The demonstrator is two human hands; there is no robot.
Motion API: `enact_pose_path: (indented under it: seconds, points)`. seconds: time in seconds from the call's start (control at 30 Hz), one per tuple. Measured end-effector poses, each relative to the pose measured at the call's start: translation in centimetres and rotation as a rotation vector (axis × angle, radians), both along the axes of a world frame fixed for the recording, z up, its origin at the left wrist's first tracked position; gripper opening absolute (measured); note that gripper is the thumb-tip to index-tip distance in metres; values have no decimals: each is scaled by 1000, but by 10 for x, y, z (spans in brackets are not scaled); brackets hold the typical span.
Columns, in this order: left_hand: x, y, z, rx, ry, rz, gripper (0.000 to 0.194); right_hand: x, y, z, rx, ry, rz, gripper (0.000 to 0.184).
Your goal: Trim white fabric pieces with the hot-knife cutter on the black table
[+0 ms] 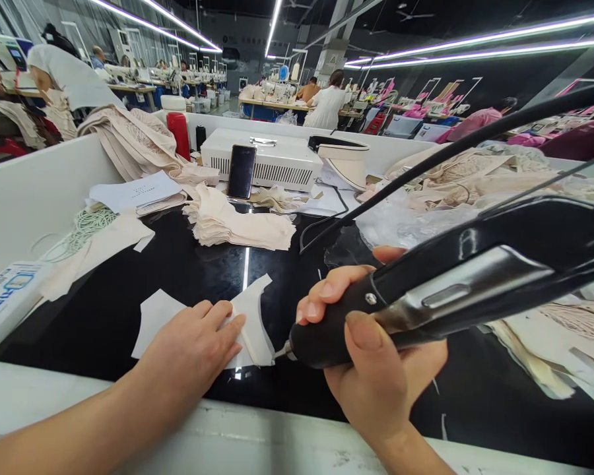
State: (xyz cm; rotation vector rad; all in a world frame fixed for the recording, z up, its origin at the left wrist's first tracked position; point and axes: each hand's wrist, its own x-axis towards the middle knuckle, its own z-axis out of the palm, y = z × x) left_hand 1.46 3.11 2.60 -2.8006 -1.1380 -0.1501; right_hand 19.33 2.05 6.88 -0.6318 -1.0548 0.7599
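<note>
My right hand [376,369] is wrapped round a black corded hand tool [356,316], thumb near its long silver lever. The tool's thin metal tip points left and meets or nearly meets the lower right corner of a small pale cut fabric piece [255,323]. My left hand [193,346] lies over the middle of this piece, fingers resting on it and pressing it to the glossy black table [94,336]. Beneath the hand, part of the fabric is hidden. Beyond it sits a stack of pale pink cut pieces [242,221].
A vented white box [267,158] stands at the back, with a phone [241,171] leaning on it. Cloth heaps [129,142] and plastic bags [396,218] lie around. A black cable [426,161] crosses from the right. People work at sewing machines beyond the low white wall [34,185].
</note>
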Motion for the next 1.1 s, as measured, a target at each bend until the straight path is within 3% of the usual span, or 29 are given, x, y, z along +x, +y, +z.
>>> enact_pose_path:
  seconds: [0.27,0.4,0.47,0.53,0.63,0.7,0.9,1.1]
  points:
    - [0,-4,1,-2,71,34,21,-1,-1,-2,12,-15,10,45]
    - [0,-12,2,118,105,74,18,-1,-2,-2,-3,-19,17,45]
    - [1,-15,2,196,45,20,21,-1,-1,-2,1,-16,17,45]
    - [3,-16,2,214,-57,-122,23,-2,-1,-2,6,-9,21,44]
    - [9,-17,0,145,-223,-345,25,-2,0,-2,5,-7,21,44]
    - [12,-15,-3,97,-295,-415,25,-2,0,-2,1,-14,10,45]
    - [8,-7,-15,33,-241,-446,24,-2,-2,-1,-26,-43,-3,48]
    - [-1,-1,-16,5,-246,-431,27,-2,-2,-1,-33,-9,-7,49]
